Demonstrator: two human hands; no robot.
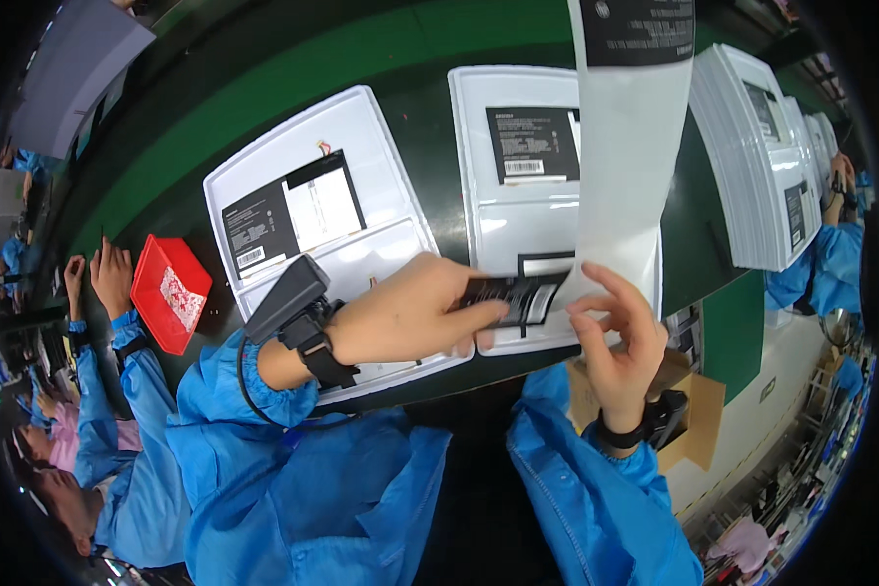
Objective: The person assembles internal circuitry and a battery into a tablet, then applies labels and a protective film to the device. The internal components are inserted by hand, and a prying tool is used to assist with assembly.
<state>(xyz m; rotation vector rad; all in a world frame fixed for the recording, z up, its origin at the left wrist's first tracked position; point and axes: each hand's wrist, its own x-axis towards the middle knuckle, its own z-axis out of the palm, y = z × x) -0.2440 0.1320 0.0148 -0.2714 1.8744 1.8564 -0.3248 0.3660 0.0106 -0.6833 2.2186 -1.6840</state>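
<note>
A long white label strip [625, 146] comes down from the top edge, with a black printed label near its upper end. Another black label [518, 296] lies at the strip's lower end, over the right white tray. My left hand [410, 308] reaches across and grips this label between thumb and fingers, some of which are hidden under it. At the strip's lower edge, my right hand [623, 342] has its thumb and forefinger curled round the backing. A black flat battery pack [532, 146] sits in the right tray [469, 107], partly behind the strip.
Another white tray [361, 112] on the left holds a black-and-white battery pack [264, 230]. A red bin [161, 293] stands beside a co-worker's hands [110, 273]. Stacked white trays [742, 176] rise at the right. An open cardboard box [698, 420] is below the table's right edge.
</note>
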